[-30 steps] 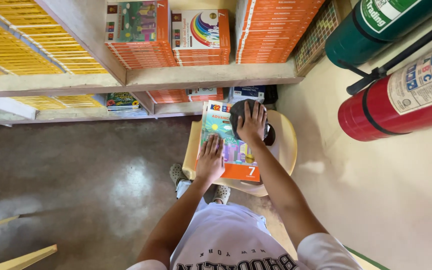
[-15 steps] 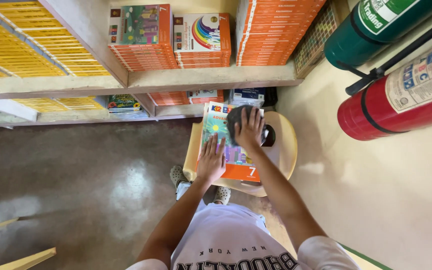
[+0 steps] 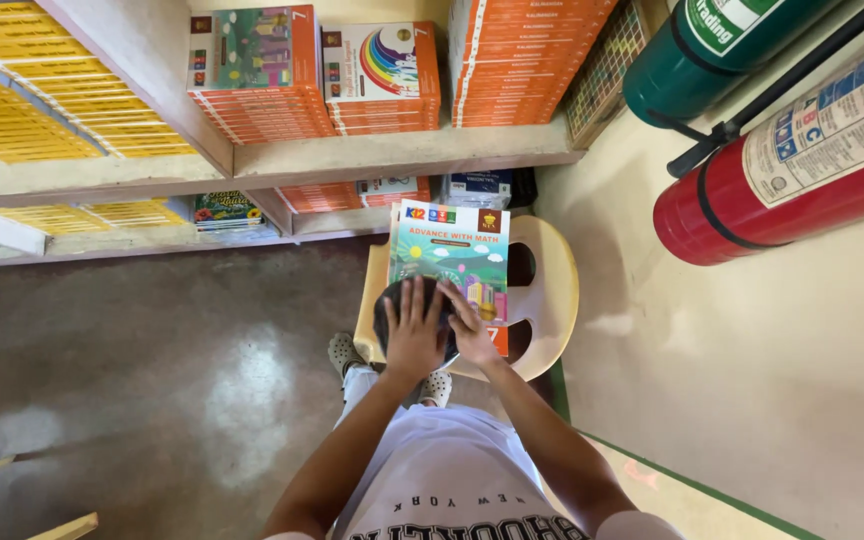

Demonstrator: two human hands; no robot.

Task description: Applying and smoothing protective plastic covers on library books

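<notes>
Both your hands sit at 6 o'clock of the frame centre, over the near end of a colourful textbook (image 3: 452,258) that lies on a cream plastic chair (image 3: 552,290). Your left hand (image 3: 414,335) is spread flat, fingers fanned, pressing a dark round object (image 3: 388,310) that rests on the book's lower left corner; what that object is, you cannot tell from here, since the hand covers most of it. Your right hand (image 3: 472,335) lies just beside it at 3 o'clock, fingers flat on the cover, touching the left hand. Neither hand pinches anything; both press down.

The book overhangs the chair seat toward you, its far edge pointing to 12 o'clock at the lower shelf (image 3: 332,225).

Risks, as judged:
- The chair seat is curved and has cut-outs; the book could rock or slide toward 6 o'clock if your palms push along the cover rather than straight down.
- The dark object is on a glossy cover near its edge; a sideways push could send it off at 9 o'clock onto the concrete floor (image 3: 152,380).
- At 2 o'clock a red fire extinguisher (image 3: 782,170) and a green cylinder (image 3: 712,50) hang on the wall; a raised right elbow could knock them.
- Stacks of orange-spined books (image 3: 527,60) at 12 o'clock stand near the upper shelf edge.
</notes>
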